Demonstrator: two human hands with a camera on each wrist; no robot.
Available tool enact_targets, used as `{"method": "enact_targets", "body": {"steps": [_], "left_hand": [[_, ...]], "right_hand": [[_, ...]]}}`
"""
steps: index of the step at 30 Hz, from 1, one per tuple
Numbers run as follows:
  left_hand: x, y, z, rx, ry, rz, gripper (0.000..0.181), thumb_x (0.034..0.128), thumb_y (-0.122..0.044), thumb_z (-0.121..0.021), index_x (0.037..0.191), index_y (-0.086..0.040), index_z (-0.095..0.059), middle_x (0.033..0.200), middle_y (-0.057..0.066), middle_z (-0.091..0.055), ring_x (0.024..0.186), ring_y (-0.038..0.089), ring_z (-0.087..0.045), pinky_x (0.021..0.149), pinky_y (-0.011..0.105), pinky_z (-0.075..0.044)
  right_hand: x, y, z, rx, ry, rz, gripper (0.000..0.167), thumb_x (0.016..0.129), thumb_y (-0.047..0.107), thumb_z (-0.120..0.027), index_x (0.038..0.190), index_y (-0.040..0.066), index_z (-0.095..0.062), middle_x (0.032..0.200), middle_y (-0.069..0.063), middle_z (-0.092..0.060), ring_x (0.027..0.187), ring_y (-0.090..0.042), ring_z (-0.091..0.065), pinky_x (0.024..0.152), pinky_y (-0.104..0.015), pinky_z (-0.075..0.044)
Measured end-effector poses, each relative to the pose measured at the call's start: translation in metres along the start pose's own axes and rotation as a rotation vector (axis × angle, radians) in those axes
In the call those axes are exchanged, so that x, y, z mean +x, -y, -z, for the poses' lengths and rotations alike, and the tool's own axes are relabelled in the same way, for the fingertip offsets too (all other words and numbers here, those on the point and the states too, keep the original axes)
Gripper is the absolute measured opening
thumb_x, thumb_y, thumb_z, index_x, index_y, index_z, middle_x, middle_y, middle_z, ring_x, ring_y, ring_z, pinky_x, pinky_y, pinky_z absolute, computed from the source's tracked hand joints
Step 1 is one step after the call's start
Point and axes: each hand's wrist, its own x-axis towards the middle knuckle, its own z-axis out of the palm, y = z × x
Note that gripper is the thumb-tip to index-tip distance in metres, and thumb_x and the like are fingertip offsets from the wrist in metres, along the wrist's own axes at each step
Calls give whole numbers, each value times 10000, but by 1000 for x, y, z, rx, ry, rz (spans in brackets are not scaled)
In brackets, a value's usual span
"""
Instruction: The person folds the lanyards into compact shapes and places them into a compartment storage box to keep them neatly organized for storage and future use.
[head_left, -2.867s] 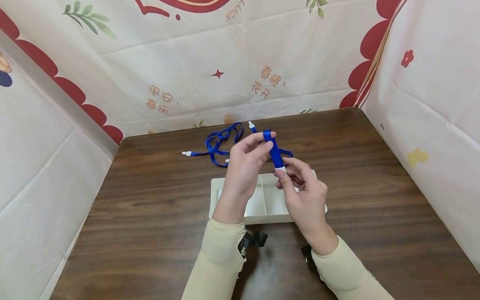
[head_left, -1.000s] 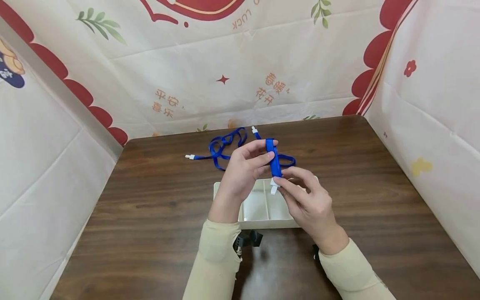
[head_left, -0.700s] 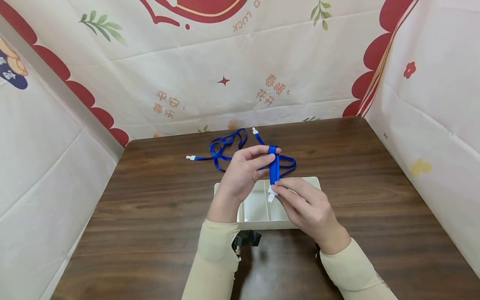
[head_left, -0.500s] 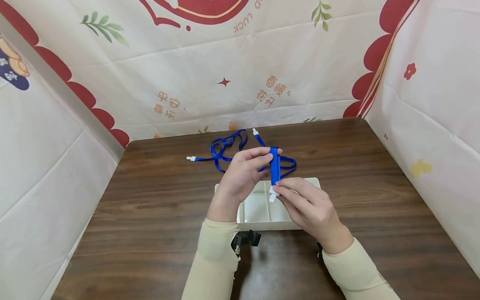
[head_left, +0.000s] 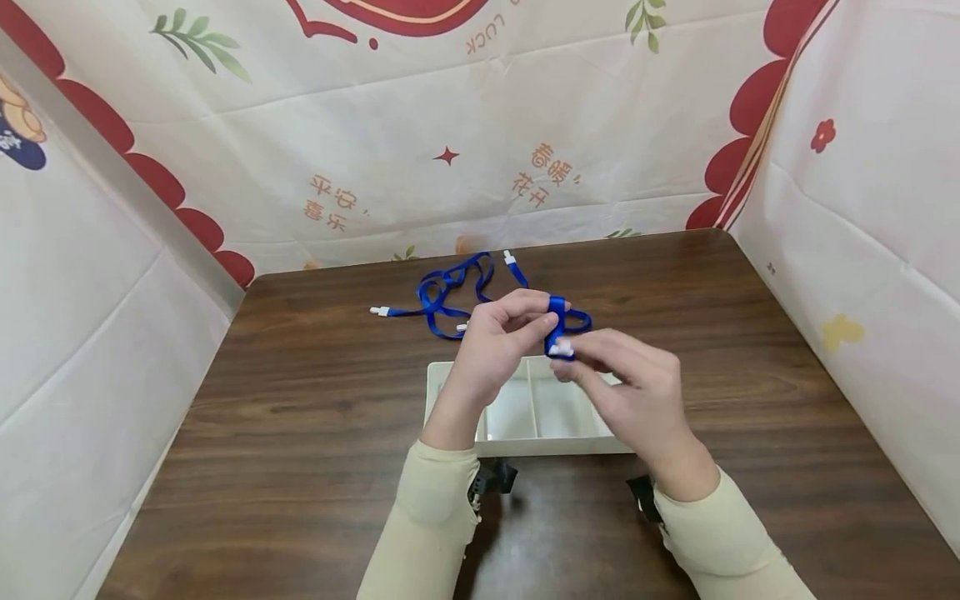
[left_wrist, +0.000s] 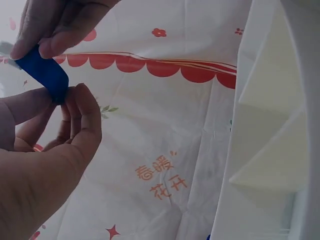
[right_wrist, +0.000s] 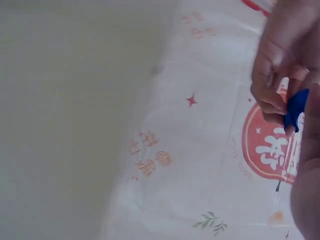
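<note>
A folded blue lanyard (head_left: 556,312) with a white plastic clip (head_left: 561,351) is held up above the tray in the head view. The left hand (head_left: 491,354) pinches the top of the fold between thumb and fingers. The right hand (head_left: 637,387) pinches the lower end at the clip, which now lies sideways against the strap. In the left wrist view the blue strap (left_wrist: 45,72) bends between both hands. Only a small piece of blue strap (right_wrist: 296,109) shows in the right wrist view, the rest covered by fingers.
Beneath the hands stands a cream compartment tray (head_left: 555,447). Behind it, loose blue lanyards (head_left: 435,304) with white clips lie tangled on the brown wooden table (head_left: 300,400). Printed white cloth (head_left: 420,108) encloses the table at the back and sides.
The clip end, earlier pointing down toward the tray, has been turned up against the folded strap by the right hand. The visible band has become shorter, and the left hand still pinches its top.
</note>
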Motion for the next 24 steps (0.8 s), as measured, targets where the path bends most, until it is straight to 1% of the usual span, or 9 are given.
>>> {"method": "enact_targets", "body": {"steps": [3,4,6,9,11,14,17,21,24], "left_hand": [[-3,-1,-1,100,17,-37,228,1025,-4,-668,1216,97,-741,1296,156,-671,1092,131,-685,909,281,-629],[-4,-2,-1,136,24,-44,234,1028,-7,-663,1229,75,-748,1317,157,-667,1126,158,-683,916,279,-626],[-6,-3,-1,185,49,-60,243,1039,-14,-645,1247,60,-747,1364,168,-657,1196,214,-671,954,279,-611],[-7,-4,-1,220,83,-81,270,1059,-35,-617,1286,61,-726,1402,171,-638,1271,246,-638,992,262,-582],[-8,-4,0,220,97,-85,263,1066,-46,-610,1271,67,-728,1393,169,-638,1267,226,-630,990,239,-570],[-8,-3,0,226,101,-87,237,1064,-48,-619,1227,69,-745,1358,165,-658,1229,182,-627,948,199,-565],[-8,-2,0,255,111,-96,219,1060,-37,-622,1203,62,-755,1327,159,-676,1203,187,-632,916,178,-556],[-8,-2,1,301,98,-90,193,1040,-39,-659,1174,38,-775,1298,135,-697,1196,192,-640,914,186,-557],[-10,-1,1,288,58,-61,159,1008,-34,-708,1127,24,-797,1256,131,-726,1168,163,-664,936,220,-584]], "right_hand": [[5,6,4,106,-35,-216,392,743,-199,-842,1104,-66,-770,877,-115,-803,717,-22,-767,690,-196,-625],[7,7,5,118,-38,-269,420,731,-230,-830,1114,-72,-760,868,-96,-801,691,-22,-762,665,-209,-626],[10,9,7,129,-30,-331,407,748,-236,-815,1114,-72,-748,870,-68,-799,658,-51,-758,641,-240,-631],[15,11,10,116,-20,-364,366,775,-205,-819,1105,-67,-745,863,-44,-795,634,-75,-752,624,-260,-633],[17,11,11,105,-20,-384,375,788,-186,-822,1128,-58,-733,861,-43,-796,628,-79,-751,622,-265,-634],[17,10,14,71,-6,-421,417,807,-149,-830,1197,-48,-721,866,-83,-798,633,-70,-756,640,-259,-636],[18,10,17,39,52,-463,428,837,-98,-833,1247,-39,-727,885,-155,-796,637,-57,-757,667,-232,-636],[21,11,22,13,144,-529,332,887,-19,-825,1210,-33,-752,904,-183,-789,645,-63,-759,687,-210,-633],[21,12,24,-1,170,-554,291,902,20,-826,1184,-19,-761,900,-167,-788,648,-73,-759,687,-213,-633]]}}
